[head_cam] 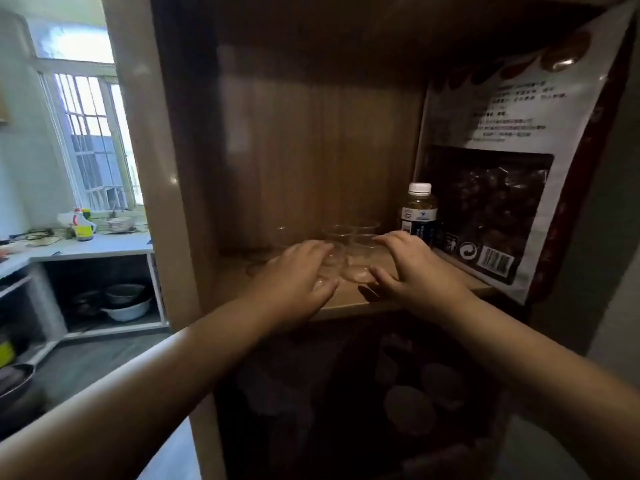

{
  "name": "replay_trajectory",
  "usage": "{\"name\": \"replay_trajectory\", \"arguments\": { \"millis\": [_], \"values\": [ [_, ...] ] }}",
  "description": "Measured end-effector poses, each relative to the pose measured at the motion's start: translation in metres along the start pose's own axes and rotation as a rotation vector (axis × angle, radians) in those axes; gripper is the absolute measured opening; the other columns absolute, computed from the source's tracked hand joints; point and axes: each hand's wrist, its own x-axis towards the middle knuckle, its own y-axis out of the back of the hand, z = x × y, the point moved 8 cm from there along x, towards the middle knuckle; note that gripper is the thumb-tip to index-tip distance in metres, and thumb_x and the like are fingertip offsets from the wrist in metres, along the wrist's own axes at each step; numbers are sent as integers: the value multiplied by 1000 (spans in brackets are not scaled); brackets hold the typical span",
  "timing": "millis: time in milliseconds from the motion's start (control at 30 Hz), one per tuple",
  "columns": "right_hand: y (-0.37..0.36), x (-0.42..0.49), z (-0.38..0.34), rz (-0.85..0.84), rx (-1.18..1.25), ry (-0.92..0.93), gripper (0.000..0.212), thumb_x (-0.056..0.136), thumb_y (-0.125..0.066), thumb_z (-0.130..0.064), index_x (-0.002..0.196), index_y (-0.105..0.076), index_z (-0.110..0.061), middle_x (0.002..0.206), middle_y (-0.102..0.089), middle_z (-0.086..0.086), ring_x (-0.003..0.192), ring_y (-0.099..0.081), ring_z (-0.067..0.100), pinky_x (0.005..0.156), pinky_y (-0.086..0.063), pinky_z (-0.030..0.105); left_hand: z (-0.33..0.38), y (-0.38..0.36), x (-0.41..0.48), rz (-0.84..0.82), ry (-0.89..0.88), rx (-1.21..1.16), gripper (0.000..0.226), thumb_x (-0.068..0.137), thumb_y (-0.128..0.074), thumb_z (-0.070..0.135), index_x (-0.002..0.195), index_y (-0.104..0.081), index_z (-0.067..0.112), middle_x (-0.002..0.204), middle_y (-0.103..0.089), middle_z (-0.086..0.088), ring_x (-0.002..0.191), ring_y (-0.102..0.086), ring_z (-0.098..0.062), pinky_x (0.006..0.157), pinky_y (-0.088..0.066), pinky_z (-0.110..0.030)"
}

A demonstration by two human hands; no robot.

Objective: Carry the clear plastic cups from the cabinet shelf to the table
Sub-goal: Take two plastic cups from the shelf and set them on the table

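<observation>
Several clear plastic cups (341, 233) stand in a cluster on the wooden cabinet shelf (349, 303). They are hard to make out in the dim light. My left hand (298, 275) curls around one clear cup (334, 259) at the front of the cluster. My right hand (412, 268) wraps around a second clear cup (362, 261) beside it, thumb low and fingers over its rim. Both cups still rest on the shelf. One more cup (285, 235) stands apart at the left rear.
A small bottle with a white cap (419, 213) stands just behind my right hand. A large bag of dark dried fruit (502, 174) leans against the cabinet's right side. To the left are a kitchen counter (79, 245) with dishes and a barred window (93, 140).
</observation>
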Motion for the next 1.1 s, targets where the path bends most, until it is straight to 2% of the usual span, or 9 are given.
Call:
{"name": "replay_trajectory", "arguments": {
  "millis": [167,267,433,700,1100],
  "values": [
    [-8,15,10,26,-8,25,47,88,-55,-33,132,-41,-20,132,-47,0,118,-38,14,89,-29,22,-4,-6,14,31,30,0,55,89,-49,39,138,-33,20,142,-40,0,129,-33,-15,100,-29,-29],
    [-8,17,11,53,-20,56,43,89,-54,-31,129,-44,-20,127,-49,-1,115,-40,13,88,-33,24,-6,-9,18,34,26,23,52,89,-48,37,136,-36,19,136,-44,-2,127,-34,-16,101,-31,-33],
    [-7,20,11,76,-29,71,37,89,-56,-27,124,-51,-18,121,-52,1,112,-42,15,89,-40,31,-6,-10,23,55,9,18,44,89,-48,34,130,-43,18,122,-52,-1,116,-40,-16,93,-35,-31],
    [-7,26,9,83,-59,80,31,88,-58,-23,119,-55,-18,116,-53,1,108,-41,16,85,-42,32,-6,-12,28,73,13,7,33,90,-48,32,120,-50,21,110,-55,6,104,-43,-7,82,-34,-21],
    [0,23,6,104,-47,107,10,86,-60,-21,97,-62,-20,104,-56,0,96,-43,14,73,-42,29,0,-4,24,121,-9,36,16,91,-47,25,103,-57,21,92,-51,11,90,-44,-5,72,-34,-18]
  ]
}}
